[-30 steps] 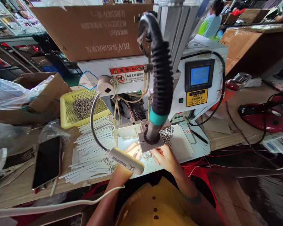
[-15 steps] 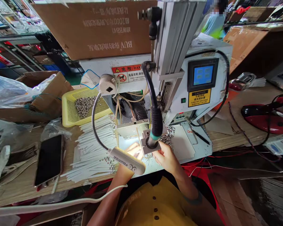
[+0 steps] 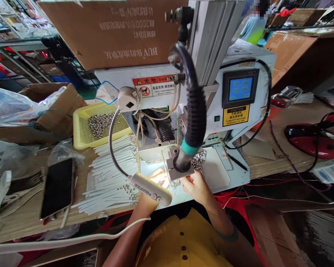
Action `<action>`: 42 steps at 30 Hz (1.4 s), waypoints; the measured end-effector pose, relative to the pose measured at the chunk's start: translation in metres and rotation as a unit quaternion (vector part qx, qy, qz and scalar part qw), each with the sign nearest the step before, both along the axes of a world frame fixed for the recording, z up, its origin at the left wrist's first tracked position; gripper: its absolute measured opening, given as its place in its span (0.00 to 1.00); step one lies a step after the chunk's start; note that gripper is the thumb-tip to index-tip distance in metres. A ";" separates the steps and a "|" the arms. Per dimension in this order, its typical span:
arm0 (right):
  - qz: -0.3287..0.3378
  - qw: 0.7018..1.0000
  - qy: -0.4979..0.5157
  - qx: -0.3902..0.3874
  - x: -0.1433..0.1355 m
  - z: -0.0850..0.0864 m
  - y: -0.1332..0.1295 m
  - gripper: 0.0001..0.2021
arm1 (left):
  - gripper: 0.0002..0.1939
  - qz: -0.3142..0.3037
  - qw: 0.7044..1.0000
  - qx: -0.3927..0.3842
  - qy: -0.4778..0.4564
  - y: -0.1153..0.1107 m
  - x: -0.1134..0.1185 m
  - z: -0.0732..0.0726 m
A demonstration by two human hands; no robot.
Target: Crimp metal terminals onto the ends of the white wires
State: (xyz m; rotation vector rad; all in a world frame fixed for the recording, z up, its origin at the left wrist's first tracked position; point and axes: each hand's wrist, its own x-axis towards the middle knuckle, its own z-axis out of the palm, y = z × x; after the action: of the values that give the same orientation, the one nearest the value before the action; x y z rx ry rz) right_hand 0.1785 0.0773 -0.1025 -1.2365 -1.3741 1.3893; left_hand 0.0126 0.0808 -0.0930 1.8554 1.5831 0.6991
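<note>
Closest to me, the yellow buttoned shirt (image 3: 182,241) fills the bottom of my view, with a white cable (image 3: 100,237) crossing at its left. Beyond it I have both hands together on the machine's pale base, under the metal block (image 3: 178,168) of the tool head. My left hand (image 3: 159,178) is partly covered by the white lamp head (image 3: 150,189); its fingers look bent toward the block, but I can't tell how far they are open or what they grip. My right hand (image 3: 194,183) sits just right of the block, fingers curled close together, their tips hidden, so I can't tell if anything is pinched there. The pile of small metal parts (image 3: 199,161) lies just beyond that hand.

To the left on the desk (image 3: 25,228), thin white strips (image 3: 111,178) are spread in a loose fan, and a dark phone (image 3: 58,188) lies farther left. Behind the strips, the yellow basket (image 3: 79,137) holds many more small pieces (image 3: 100,124). A lit blue screen (image 3: 240,89) faces me from the machine's front (image 3: 208,128), and a brown carton (image 3: 114,33) stands behind its left part. Farther back, at upper right, I see a person (image 3: 253,27).
</note>
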 end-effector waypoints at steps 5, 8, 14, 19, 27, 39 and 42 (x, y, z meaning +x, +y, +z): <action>-0.011 0.985 -0.132 0.112 0.001 0.016 -0.017 0.11 | 0.16 -0.062 0.996 0.051 0.040 -0.007 -0.018 0.010; -0.005 0.950 -0.256 0.180 0.021 0.024 -0.022 0.11 | 0.15 -0.005 0.983 0.163 0.082 -0.019 -0.061 0.021; -0.199 0.875 -0.382 0.223 0.069 -0.008 0.013 0.07 | 0.14 0.110 0.960 0.196 0.169 -0.036 -0.136 0.023; -0.211 0.833 -0.410 0.305 0.066 -0.031 0.022 0.07 | 0.13 0.043 0.983 0.087 0.159 -0.037 -0.137 0.011; -0.186 0.800 -0.458 0.340 0.074 -0.043 0.023 0.07 | 0.09 0.085 0.961 0.104 0.243 -0.005 -0.111 0.009; -0.310 0.843 -0.363 0.246 0.067 -0.029 0.008 0.13 | 0.13 0.026 0.946 0.124 0.300 0.001 -0.106 0.007; -0.321 0.868 -0.306 0.225 0.070 -0.027 0.004 0.14 | 0.12 0.021 0.961 0.123 0.245 0.004 -0.115 0.007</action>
State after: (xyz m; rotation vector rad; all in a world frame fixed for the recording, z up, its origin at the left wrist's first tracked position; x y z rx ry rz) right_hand 0.2485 0.0813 -0.1293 -1.6578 -1.3770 0.1853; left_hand -0.1028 0.0853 -0.0858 2.3161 1.9130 0.4900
